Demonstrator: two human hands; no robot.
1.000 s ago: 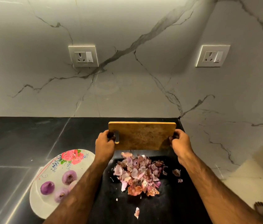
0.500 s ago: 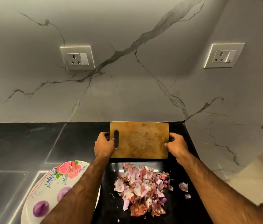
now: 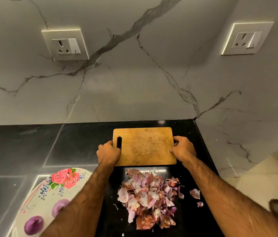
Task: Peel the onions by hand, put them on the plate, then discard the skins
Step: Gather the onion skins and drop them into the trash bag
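The onion skins (image 3: 147,197) lie in a loose heap on the black table (image 3: 32,147), near its right edge and toward the front. A few stray scraps (image 3: 195,193) sit just beside the heap on the right. They look dry, papery and very light, so they would likely crumble and scatter if pinched. Scooping them from both sides with cupped hands, or sweeping them together first, seems the safer hold.

Just behind the heap, toward the back right corner, is a wooden board (image 3: 145,146). The left hand (image 3: 108,153) grips its left end beside the handle slot, and the right hand (image 3: 183,148) grips its right end. Whether the board rests on the table or hangs just above it is hard to tell. At the front left, a flowered plate (image 3: 49,190) carries the peeled onions (image 3: 33,224).
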